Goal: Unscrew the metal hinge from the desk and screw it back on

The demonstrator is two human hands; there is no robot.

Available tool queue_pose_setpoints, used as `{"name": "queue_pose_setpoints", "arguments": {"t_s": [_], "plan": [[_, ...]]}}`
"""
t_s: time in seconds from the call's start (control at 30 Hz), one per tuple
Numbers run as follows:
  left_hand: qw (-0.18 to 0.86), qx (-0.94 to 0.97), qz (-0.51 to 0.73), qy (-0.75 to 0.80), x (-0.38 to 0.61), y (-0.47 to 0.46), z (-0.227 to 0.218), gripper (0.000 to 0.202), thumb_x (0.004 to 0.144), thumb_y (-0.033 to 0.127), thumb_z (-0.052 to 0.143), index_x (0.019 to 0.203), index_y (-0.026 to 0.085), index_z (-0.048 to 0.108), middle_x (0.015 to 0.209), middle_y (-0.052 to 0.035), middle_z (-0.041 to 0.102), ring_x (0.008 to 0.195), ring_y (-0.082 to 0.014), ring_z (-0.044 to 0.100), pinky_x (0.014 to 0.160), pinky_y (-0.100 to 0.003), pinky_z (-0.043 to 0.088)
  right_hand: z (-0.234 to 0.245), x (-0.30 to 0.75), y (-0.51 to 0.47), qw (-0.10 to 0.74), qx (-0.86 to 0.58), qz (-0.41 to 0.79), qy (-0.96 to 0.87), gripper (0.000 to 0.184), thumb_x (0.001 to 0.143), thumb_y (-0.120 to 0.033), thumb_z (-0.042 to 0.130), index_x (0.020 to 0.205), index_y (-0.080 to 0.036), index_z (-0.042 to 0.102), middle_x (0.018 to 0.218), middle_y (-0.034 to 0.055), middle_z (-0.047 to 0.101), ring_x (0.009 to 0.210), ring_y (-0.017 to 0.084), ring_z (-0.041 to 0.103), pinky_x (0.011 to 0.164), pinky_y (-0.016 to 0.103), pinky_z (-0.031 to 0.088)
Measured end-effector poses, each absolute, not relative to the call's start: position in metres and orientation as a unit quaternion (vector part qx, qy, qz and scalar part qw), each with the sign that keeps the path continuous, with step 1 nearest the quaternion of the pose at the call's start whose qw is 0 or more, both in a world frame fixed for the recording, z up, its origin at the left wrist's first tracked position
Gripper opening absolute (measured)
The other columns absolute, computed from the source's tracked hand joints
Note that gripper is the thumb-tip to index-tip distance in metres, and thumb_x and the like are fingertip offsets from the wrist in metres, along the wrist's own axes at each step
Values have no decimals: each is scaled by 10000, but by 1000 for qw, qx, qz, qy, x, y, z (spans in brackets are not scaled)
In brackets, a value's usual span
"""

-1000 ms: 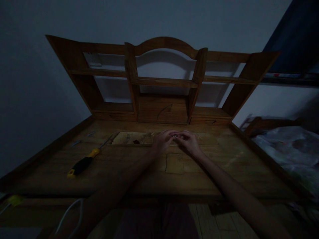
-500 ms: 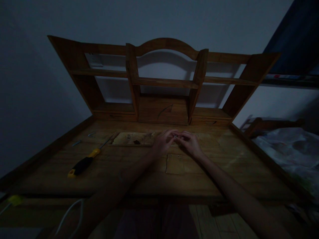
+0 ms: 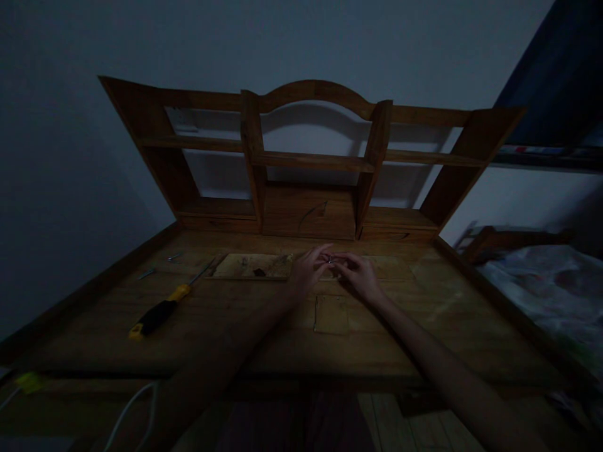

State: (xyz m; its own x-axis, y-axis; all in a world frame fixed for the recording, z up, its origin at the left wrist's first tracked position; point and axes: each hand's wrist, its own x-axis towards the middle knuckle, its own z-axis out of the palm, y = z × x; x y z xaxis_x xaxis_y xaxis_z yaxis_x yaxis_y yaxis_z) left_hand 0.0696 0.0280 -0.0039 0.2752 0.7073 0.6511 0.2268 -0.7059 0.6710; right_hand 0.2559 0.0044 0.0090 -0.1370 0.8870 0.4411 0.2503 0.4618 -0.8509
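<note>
My left hand (image 3: 309, 271) and my right hand (image 3: 358, 275) meet over the middle of a wooden desk top (image 3: 424, 326). Their fingertips pinch a tiny shiny metal piece (image 3: 330, 259) between them; it is too small and dim to name. Both hands hover just above a long pale recessed strip (image 3: 254, 266) in the desk. A small square wooden patch (image 3: 331, 314) lies just below the hands.
A screwdriver with a yellow and black handle (image 3: 160, 311) lies at the left. Two small screws (image 3: 160, 265) rest beyond it. A wooden hutch with shelves (image 3: 311, 160) stands at the back. A white cable (image 3: 129, 408) hangs at lower left; crumpled plastic (image 3: 546, 289) lies at the right.
The hands stay pinched together on the small metal piece. The view has tipped slightly, so desk and hutch sit a little lower in the frame.
</note>
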Motion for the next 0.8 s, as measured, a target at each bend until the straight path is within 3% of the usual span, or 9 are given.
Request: {"name": "queue_pose_setpoints", "arguments": {"t_s": [0.13, 0.3, 0.4, 0.57, 0.67, 0.8], "plan": [[195, 767, 524, 314, 68, 30, -3, 275, 924, 257, 690, 1194, 220, 650, 1065, -44, 708, 934, -155, 717, 835, -298, 627, 8, 256, 4, 507, -426, 299, -687, 220, 859, -423, 743, 871, -205, 720, 686, 0, 692, 595, 149, 617, 588, 255, 461], [153, 761, 521, 355, 66, 28, 1, 130, 901, 317, 731, 935, 193, 716, 920, -36, 724, 830, -162, 723, 776, -295, 621, 10, 259, 4, 513, -439, 236, -699, 207, 886, -417, 702, 889, -211, 726, 763, 17, 719, 667, 165, 648, 621, 266, 482], [230, 739, 523, 356, 69, 27, 0, 143, 890, 319, 740, 957, 193, 733, 939, -42, 768, 832, -172, 752, 795, -310, 632, 13, 262, 3, 515, -438, 174, -716, 163, 899, -377, 685, 886, -220, 729, 846, 28, 733, 765, 177, 662, 717, 287, 494], [412, 704, 492, 303, 75, 26, -6, 329, 876, 309, 738, 1167, 165, 685, 989, -84, 794, 905, -207, 777, 856, -361, 647, 17, 266, 2, 511, -445, 122, -725, 183, 937, -378, 632, 888, -222, 714, 882, 55, 728, 820, 203, 656, 775, 330, 489], [439, 687, 490, 309, 76, 25, -7, 322, 888, 322, 716, 1171, 173, 682, 990, -76, 796, 901, -205, 778, 829, -361, 657, 16, 266, 2, 509, -442, 114, -730, 167, 940, -360, 625, 891, -225, 711, 881, 55, 730, 814, 206, 664, 766, 333, 496], [398, 701, 491, 329, 74, 25, -5, 214, 901, 362, 703, 1016, 182, 715, 927, -52, 796, 852, -191, 778, 792, -327, 659, 17, 264, 0, 487, -421, 125, -755, 126, 938, -297, 629, 916, -231, 733, 891, 41, 743, 806, 192, 680, 763, 319, 505]]}}
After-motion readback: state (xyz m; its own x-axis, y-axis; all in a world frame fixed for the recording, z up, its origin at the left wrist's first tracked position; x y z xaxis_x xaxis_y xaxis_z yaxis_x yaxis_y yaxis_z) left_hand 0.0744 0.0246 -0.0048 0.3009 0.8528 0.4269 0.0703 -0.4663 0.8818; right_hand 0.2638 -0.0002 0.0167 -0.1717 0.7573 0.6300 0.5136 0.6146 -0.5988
